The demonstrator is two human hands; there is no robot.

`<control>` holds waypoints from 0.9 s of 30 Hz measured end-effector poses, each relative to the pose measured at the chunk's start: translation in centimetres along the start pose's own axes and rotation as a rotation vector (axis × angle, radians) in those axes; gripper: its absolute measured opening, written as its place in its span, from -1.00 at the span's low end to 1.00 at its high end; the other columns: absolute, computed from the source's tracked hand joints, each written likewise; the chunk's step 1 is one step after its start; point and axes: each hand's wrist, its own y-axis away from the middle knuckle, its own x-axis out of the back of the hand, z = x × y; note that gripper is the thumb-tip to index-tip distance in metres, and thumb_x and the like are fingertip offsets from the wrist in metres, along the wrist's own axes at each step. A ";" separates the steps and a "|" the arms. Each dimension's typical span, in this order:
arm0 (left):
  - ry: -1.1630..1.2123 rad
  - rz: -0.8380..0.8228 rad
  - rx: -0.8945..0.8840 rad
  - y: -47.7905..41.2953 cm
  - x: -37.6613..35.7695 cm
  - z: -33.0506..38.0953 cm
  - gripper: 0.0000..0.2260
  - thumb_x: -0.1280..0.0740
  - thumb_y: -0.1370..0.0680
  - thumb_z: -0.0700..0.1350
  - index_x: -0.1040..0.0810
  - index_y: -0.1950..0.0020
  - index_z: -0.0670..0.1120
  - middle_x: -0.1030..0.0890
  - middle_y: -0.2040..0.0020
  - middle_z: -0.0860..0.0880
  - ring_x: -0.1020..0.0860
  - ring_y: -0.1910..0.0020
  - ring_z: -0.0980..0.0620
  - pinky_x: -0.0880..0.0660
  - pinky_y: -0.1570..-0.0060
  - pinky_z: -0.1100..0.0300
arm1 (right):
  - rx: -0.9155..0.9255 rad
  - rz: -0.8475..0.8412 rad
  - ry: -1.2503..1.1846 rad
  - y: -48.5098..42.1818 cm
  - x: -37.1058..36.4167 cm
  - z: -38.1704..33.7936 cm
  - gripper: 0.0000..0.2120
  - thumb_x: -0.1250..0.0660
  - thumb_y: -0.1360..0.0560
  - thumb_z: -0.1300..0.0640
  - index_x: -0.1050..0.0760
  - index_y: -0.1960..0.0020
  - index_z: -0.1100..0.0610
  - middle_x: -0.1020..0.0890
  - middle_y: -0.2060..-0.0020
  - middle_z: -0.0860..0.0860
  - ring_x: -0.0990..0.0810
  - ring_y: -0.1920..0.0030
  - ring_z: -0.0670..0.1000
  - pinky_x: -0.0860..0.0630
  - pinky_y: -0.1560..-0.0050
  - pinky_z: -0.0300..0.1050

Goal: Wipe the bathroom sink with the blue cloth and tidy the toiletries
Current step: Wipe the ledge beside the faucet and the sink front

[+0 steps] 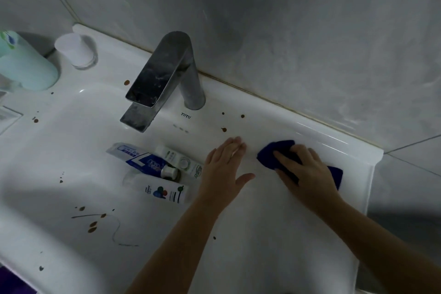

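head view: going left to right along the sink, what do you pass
teal cup → white cup → faucet → left hand → right hand pressing the blue cloth

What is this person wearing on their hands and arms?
Nothing visible. The left hand and right hand are bare: no gloves, rings or watch show. Both forearms are uncovered up to the picture's edge, with no sleeve in view.

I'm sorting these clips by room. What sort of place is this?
Most likely a home bathroom: a white sink with a chrome tap, toothpaste tubes and a rinsing cup.
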 end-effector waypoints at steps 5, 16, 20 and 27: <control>-0.083 -0.046 -0.026 0.7 1.6 -1.2 -0.44 -0.09 -0.47 0.20 -0.43 -0.33 -0.12 -0.44 -0.35 -0.09 -0.39 -0.33 -0.06 -0.35 -0.21 -0.08 | -0.119 -0.008 -0.044 -4.4 -1.4 -1.8 -0.66 -0.43 -0.39 0.22 -0.54 -0.16 0.23 -0.53 0.04 0.23 -0.53 0.07 0.25 -0.53 0.08 0.07; -0.153 -0.201 0.159 0.0 3.9 -6.8 -0.30 -0.07 -0.55 0.25 0.36 -0.40 0.02 0.39 -0.39 0.08 0.34 -0.41 0.13 0.27 -0.39 0.10 | 0.036 0.071 -0.036 -15.6 -4.5 -6.2 -0.64 -0.11 -0.48 0.04 -0.57 -0.08 0.20 -0.56 0.03 0.24 -0.55 0.17 0.26 -0.54 0.23 0.01; -0.140 -0.225 0.143 -0.1 4.3 -7.2 -0.28 -0.11 -0.54 0.24 0.23 -0.50 -0.01 0.27 -0.50 0.05 0.24 -0.48 0.07 0.22 -0.41 0.09 | 0.079 -0.022 -0.055 -11.1 -3.4 -3.9 -0.59 -0.07 -0.51 0.01 -0.57 -0.10 0.22 -0.56 0.06 0.18 -0.56 0.15 0.19 -0.53 0.20 -0.03; -0.024 -0.162 0.134 0.2 3.1 -7.7 -0.29 -0.08 -0.42 0.30 -0.20 -0.45 -0.11 -0.29 -0.45 -0.11 -0.20 -0.42 -0.04 -0.27 -0.25 -0.06 | 0.122 -0.004 -0.062 -13.9 -4.6 -5.3 -0.60 -0.10 -0.49 0.03 -0.58 -0.08 0.23 -0.56 0.09 0.19 -0.57 0.18 0.21 -0.53 0.23 -0.05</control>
